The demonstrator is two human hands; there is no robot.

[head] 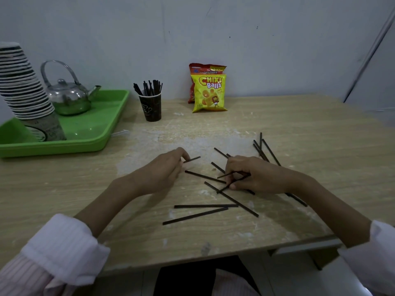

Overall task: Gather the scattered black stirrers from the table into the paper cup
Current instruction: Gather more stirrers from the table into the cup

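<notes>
The paper cup (152,107) stands toward the desk's (299,129) far edge, partly filled. The left hand (164,169) pinches one stirrer (192,159); the right hand's (254,176) grip clasps two stirrers (227,174) among the scattered stirrers (205,206) mid-desk. Crossed sticks may snag and flick off the near edge.

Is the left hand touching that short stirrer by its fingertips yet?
Touching. The head view shows the left hand pinching one end of the short stirrer at its fingertips, with the rest of it sticking out to the right.
</notes>
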